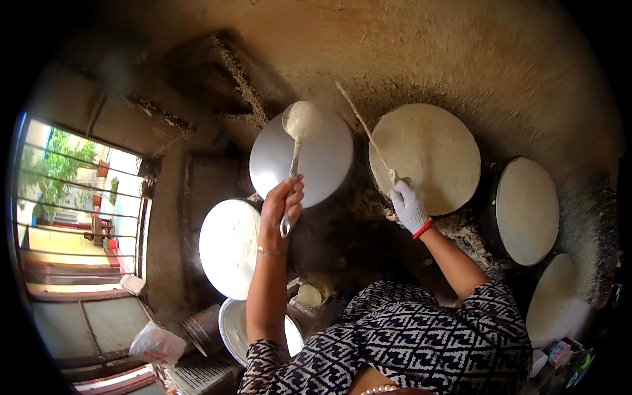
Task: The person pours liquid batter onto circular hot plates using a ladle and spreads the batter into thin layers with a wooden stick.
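Observation:
My bare left hand (282, 205) is closed round the handle of a metal ladle (295, 158). Its bowl holds pale batter (303, 120) and is above the upper rim area of a round grey-white griddle (276, 155). My right hand (409, 205), in a white knit glove with a red cuff, grips a thin wooden stick (364, 125) that slants up to the left. That hand is over the lower left edge of a second griddle, covered by a round cream-coloured sheet (434, 155). Whether the stick touches this sheet I cannot tell.
More round, pale-topped griddles stand left (227, 247) and right (528, 210), with another at lower right (552, 296). A white basin (234, 329) is below my left forearm. A barred window (82, 204) fills the left side; a rough earthen wall (421, 46) rises behind.

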`<state>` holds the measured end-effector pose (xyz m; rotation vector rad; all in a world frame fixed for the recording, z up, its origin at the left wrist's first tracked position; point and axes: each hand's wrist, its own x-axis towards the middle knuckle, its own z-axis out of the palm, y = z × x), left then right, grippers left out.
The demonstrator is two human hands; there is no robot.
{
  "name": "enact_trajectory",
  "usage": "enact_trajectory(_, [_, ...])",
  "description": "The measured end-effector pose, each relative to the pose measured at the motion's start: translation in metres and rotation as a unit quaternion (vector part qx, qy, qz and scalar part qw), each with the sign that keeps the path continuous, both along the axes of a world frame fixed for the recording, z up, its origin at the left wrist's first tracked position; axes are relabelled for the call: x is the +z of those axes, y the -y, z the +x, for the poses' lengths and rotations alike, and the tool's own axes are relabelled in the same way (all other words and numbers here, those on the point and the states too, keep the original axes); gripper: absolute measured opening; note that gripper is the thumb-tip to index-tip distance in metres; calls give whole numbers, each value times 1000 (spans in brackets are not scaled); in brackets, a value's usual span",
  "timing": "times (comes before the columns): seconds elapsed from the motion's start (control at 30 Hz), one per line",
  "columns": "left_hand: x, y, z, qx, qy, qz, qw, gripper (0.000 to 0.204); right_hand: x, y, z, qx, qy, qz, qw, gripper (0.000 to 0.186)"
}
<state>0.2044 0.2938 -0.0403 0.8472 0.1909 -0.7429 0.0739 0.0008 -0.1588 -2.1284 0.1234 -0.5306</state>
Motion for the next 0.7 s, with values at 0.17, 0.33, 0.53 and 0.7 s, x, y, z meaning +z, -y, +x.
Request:
enact_trajectory(0.17, [-52,51,70,2,104,263,959,19,2,5,29,23,-120,-71,990,7])
enact_trajectory(0.33, [-55,50,89,-60,169,367,913,20,3,-27,71,10,-154,-105,982,14])
enact_trajectory(0.53, [-62,29,105,-116,320,530,777,25,9,-49,86,-10,-148,-171,974,21])
enact_trajectory(0.7, [-58,-7,118,-56,615,679,397,8,-16,-83,75,7,-211,-190,959,25])
